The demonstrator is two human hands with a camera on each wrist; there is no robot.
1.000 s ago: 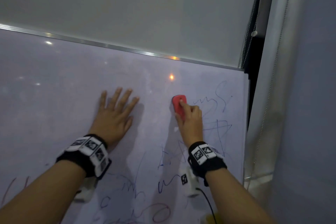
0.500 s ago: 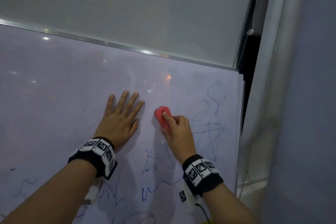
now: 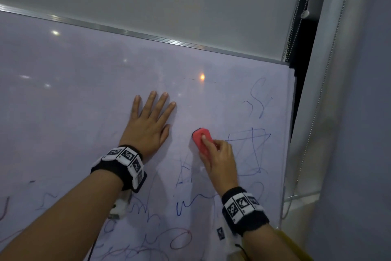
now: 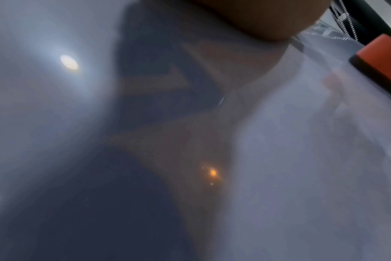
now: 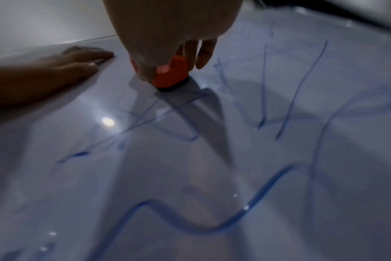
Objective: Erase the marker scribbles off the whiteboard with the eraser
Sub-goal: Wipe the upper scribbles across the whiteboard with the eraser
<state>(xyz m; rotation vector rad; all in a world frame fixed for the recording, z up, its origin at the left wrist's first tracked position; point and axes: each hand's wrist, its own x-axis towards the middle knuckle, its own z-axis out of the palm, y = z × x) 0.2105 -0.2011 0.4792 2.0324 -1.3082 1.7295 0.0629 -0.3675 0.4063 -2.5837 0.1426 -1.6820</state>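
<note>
A red eraser (image 3: 201, 139) with a dark felt base lies flat against the whiteboard (image 3: 74, 95). My right hand (image 3: 218, 155) grips it, forefinger laid along its back; the right wrist view shows the eraser (image 5: 172, 74) between thumb and fingers. Blue scribbles (image 3: 251, 150) form a crossed square just right of the eraser, with more blue squiggles (image 3: 257, 99) above and below it. My left hand (image 3: 150, 125) presses flat on the board, fingers spread, a little left of the eraser. The left wrist view is blurred; the eraser (image 4: 382, 58) shows at its right edge.
Blue and red scribbles (image 3: 179, 239) cover the lower board. A metal frame (image 3: 148, 37) runs along the board's top, and its right edge (image 3: 291, 133) meets a dark gap. A roller blind with a bead chain (image 3: 296, 17) hangs beyond.
My right hand has dragged the eraser down and left across the board, and the blue marks left of the crossed square are gone. The left hand stays pressed flat.
</note>
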